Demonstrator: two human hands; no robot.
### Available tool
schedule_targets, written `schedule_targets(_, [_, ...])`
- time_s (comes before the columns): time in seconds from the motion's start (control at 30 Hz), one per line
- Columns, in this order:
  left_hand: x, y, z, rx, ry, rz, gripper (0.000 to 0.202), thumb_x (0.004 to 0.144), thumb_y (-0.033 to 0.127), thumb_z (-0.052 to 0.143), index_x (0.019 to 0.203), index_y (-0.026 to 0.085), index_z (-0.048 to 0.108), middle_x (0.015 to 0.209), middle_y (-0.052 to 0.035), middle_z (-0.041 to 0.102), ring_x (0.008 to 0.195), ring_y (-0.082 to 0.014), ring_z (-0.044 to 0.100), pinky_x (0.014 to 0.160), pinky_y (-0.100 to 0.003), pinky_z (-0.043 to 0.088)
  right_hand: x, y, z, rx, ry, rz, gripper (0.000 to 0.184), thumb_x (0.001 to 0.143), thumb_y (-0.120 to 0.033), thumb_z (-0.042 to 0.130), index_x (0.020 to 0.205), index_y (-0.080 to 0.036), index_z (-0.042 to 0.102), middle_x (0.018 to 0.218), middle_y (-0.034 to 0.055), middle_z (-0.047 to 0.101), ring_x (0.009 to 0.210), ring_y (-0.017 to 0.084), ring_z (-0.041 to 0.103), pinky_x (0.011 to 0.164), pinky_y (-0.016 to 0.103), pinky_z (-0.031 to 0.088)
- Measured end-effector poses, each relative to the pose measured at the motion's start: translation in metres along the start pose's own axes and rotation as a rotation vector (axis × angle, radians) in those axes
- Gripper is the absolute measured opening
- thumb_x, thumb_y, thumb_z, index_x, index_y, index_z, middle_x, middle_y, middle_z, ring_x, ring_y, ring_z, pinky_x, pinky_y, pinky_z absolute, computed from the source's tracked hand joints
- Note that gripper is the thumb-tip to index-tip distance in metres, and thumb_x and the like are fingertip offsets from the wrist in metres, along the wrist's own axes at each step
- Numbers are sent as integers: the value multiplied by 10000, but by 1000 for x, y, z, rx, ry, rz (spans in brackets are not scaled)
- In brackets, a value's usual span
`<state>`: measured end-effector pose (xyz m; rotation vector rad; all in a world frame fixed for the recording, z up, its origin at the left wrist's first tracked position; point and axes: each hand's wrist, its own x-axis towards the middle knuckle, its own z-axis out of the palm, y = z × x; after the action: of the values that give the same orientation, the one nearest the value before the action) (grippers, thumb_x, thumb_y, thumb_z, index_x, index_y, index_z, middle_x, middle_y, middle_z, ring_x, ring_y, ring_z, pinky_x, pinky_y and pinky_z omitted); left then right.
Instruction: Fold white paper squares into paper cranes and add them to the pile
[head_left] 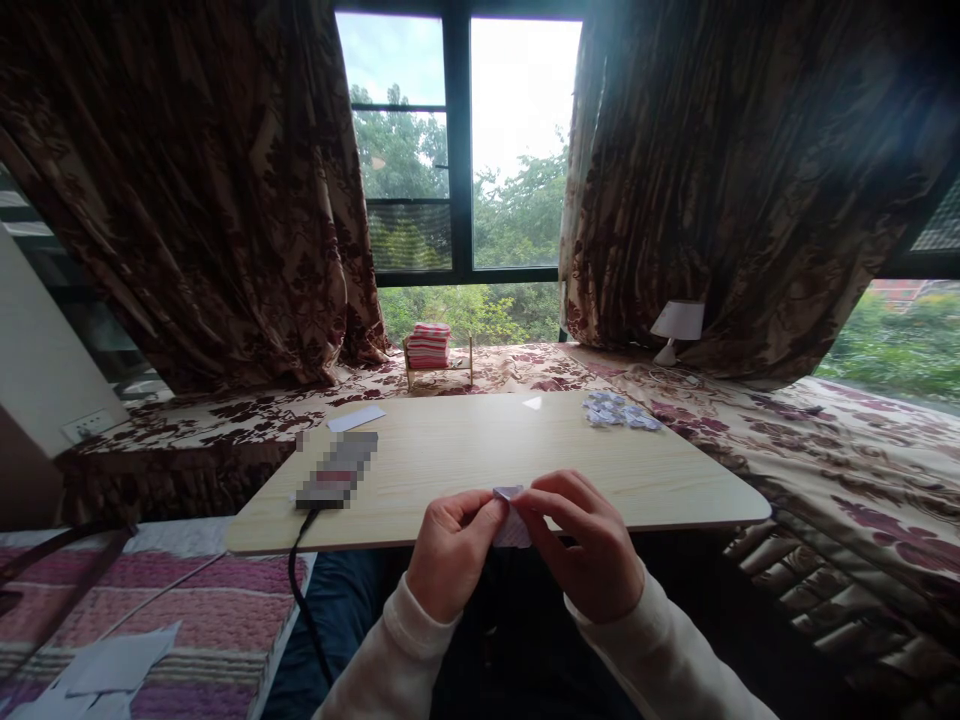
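Both my hands meet at the near edge of a light wooden table. My left hand and my right hand pinch a small folded piece of pale patterned paper between thumbs and fingers. The paper hangs just over the table's front edge. A pile of several small folded paper pieces lies at the table's far right. A tiny white paper scrap lies near the far edge.
A blurred dark device with a black cable lies on the table's left, a white slip behind it. A striped bedspread with loose papers is at lower left. Window ledge holds a small stand with striped cloth and a white lamp.
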<state>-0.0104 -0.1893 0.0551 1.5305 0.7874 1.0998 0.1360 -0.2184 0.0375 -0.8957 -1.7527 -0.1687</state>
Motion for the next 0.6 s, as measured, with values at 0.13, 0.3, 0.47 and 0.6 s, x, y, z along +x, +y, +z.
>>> schedule_targets(0.13, [-1,1,-1,20,-14,15,256,777,309,564,742,103,710,596,-8,566,615,-124,469,572,-221,373,1,-2,0,-15,5,-14,255,788,-65,549,962,-232,632,785,38,578,730,165,534,620,297,453])
schedule_targets(0.3, [-2,-1,-1,9,-12,21,254,794,310,545,742,113,696,609,-1,548,635,-119,453,591,-218,368,3,-4,-2,-18,-12,-39,323,783,-35,545,1027,-234,610,808,48,574,741,167,517,623,301,449])
schedule_targets(0.47, [-5,-1,-2,23,9,43,270,805,293,528,631,114,630,579,10,493,610,-102,403,567,-208,344,2,-5,-7,-79,-46,-109,376,776,-31,534,1073,-251,604,805,49,563,716,166,502,591,291,430])
schedule_targets(0.6, [-6,1,-2,34,14,66,298,817,293,511,579,125,576,557,15,460,596,-101,386,558,-210,338,2,-6,-8,-119,-53,-128,375,774,-52,532,1079,-259,606,808,51,574,702,171,501,592,299,429])
